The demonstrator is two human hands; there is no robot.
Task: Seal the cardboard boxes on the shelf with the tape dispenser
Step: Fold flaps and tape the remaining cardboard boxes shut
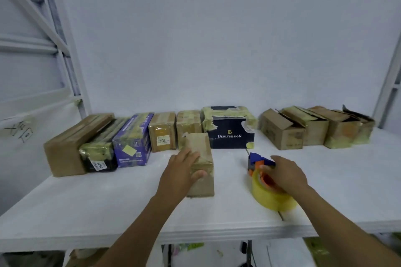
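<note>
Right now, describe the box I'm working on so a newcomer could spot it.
On the white shelf, a row of boxes lines the back wall. One small brown cardboard box stands alone in front of that row, under the left hand, beside the tape dispenser.

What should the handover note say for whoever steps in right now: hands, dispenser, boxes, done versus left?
Left hand: lies flat on top of the small box, which stands forward of the row on the shelf.
Right hand: grips the tape dispenser; its yellow tape roll rests on the shelf to the right of that box.
Done: the back row from the far left to the dark box looks taped; the small box appears taped across its top.
Left: the open-flapped boxes at back right.
</note>
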